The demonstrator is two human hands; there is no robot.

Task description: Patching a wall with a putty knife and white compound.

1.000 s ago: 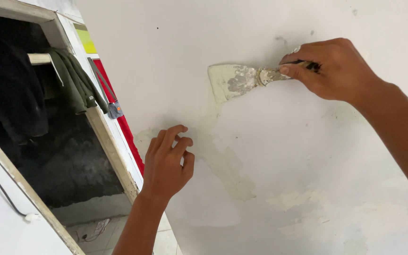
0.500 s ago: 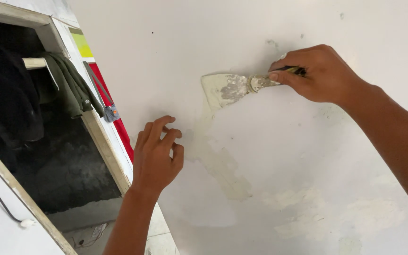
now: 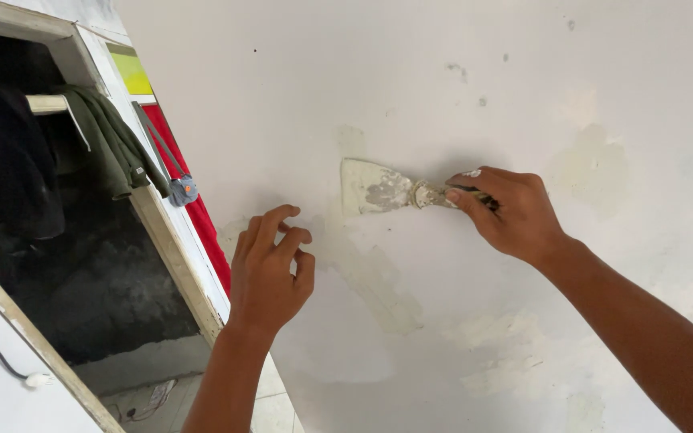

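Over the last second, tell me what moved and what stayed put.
The right hand slid the putty knife down and to the left across the white wall, closer to the left hand. The left hand shifted little, fingers spread near the wall. The grip on the knife is unchanged, and the green cloth hangs where it did in the opening.

The wall (image 3: pixel 411 88) is white, with pale cream patches and some small grey spots. The putty knife (image 3: pixel 382 191) has a blade covered with whitish-cream paste, with grey metal showing through in the middle, and a dark handle. The window frame (image 3: pixel 172 258) is light beige wood, and the opening inside it is black. The cloth (image 3: pixel 110 136) hanging there is dark olive green. Behind it, a panel (image 3: pixel 202 220) is red and a smaller strip (image 3: pixel 133 72) is yellow-green. A small pouch (image 3: pixel 184 191) is grey-blue with an orange dot.
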